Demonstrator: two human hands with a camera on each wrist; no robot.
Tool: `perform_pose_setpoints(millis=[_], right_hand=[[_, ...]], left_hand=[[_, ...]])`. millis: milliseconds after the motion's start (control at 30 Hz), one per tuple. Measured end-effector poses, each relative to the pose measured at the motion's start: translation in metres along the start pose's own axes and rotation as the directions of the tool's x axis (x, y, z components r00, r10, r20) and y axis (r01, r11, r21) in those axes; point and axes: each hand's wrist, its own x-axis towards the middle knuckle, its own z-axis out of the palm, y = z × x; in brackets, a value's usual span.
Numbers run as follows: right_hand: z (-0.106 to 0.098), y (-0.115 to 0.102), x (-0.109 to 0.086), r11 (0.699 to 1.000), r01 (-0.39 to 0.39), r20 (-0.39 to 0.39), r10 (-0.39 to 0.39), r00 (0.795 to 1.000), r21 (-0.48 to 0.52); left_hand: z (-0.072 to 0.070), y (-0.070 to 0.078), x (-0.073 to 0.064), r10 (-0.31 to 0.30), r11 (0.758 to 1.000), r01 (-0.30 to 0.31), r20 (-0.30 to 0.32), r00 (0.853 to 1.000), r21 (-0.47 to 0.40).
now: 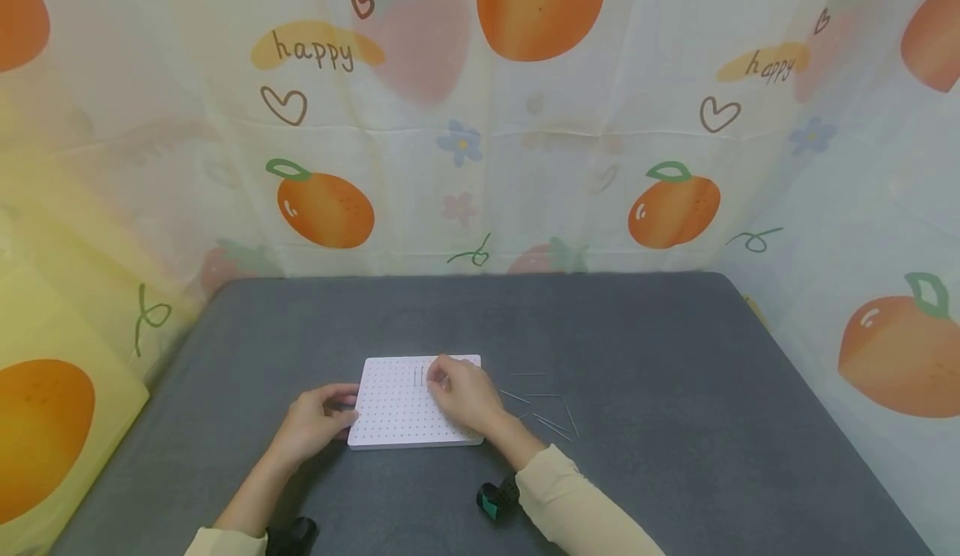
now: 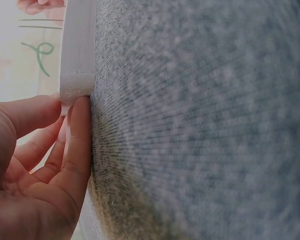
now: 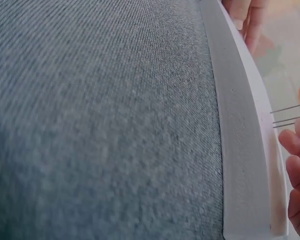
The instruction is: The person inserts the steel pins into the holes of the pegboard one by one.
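Observation:
A white pegboard [image 1: 397,410] with rows of small holes lies flat on the dark grey table. My left hand [image 1: 311,424] holds the board's left edge, thumb and fingertips against its side [image 2: 79,60]. Over the upper right part of the board is my right hand [image 1: 467,393], its thumb and fingertips pinching a thin metal pin [image 3: 285,125]. Two more pins [image 1: 418,377] stand upright in the holes just left of those fingers. The right hand's other fingers [image 3: 299,175] are loosely bent above the board.
Several loose metal pins [image 1: 551,427] lie scattered on the table [image 1: 675,423] to the right of the board. Dark wrist devices [image 1: 498,499] sit under both forearms. A fruit-printed curtain [image 1: 540,147] hangs behind the table and along its sides.

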Motion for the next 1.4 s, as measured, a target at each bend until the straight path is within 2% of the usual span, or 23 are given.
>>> perform_pose_setpoints(millis=[300, 700, 1100, 1400], right_hand=[[-0.011, 0.01, -0.004, 1.0, 0.016, 0.029, -0.016, 0.999, 0.021], [-0.033, 0.03, -0.01, 0.994, 0.086, -0.022, -0.085, 0.996, 0.061], [-0.051, 0.063, -0.014, 0.998, 0.028, -0.04, -0.026, 0.999, 0.054], [-0.06, 0.09, -0.018, 0.999, 0.037, -0.099, -0.034, 0.995, 0.028]], left_hand=[[0.0, 0.0, 0.0, 0.004, 1.0, -0.004, -0.003, 1.0, 0.001], [0.0, 0.001, 0.0, 0.004, 1.0, -0.004, -0.009, 1.0, 0.003], [0.002, -0.001, 0.001, -0.006, 1.0, 0.006, -0.016, 1.0, -0.012], [0.003, 0.001, 0.001, -0.01, 1.0, 0.01, -0.016, 1.0, -0.008]])
